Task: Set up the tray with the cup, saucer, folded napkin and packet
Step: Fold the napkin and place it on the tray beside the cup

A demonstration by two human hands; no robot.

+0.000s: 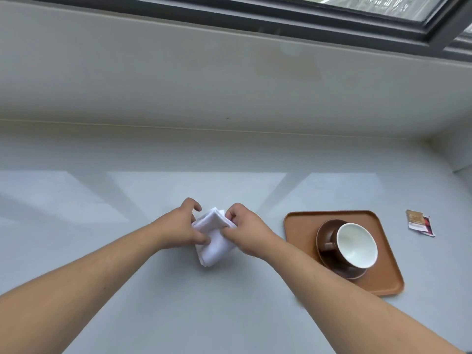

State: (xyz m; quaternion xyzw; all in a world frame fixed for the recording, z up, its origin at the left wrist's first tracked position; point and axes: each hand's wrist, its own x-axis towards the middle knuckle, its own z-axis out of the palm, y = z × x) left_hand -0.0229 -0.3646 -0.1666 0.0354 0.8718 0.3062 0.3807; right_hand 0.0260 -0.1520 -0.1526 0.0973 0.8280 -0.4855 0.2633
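**Onlooker:** What have you got in hand?

**Me:** The white folded cloth napkin, lying on the pale grey worktop a little towards its near edge, left of the tray. My left hand has its grip pressed together on the napkin's left side, thumb on top of the cloth. My right hand pinches the right side, fingers curled in over the fold.

**Onlooker:** And the rest of the setting?

**Me:** The brown cup with the white inside sits on its brown saucer, and both are on the flat orange-brown tray, which stands towards the worktop's right side. The small printed packet lies off the tray, nearer the right edge. So by my reckoning the napkin and the packet are what remain.

**Onlooker:** What could spoil it from here?

**Me:** The layers. This cloth is soft and stacked several times over; if I lift it by one side only, the lower layers will likely sag open and I lose the fold. If my two grips pull apart, the same thing happens.

**Onlooker:** Anything on the tray side?

**Me:** The cup takes up much of the tray, handle turned my way. The bare part is the left corner. If I carry the napkin in low, my right forearm could catch the cup's rim and tip it on the saucer.
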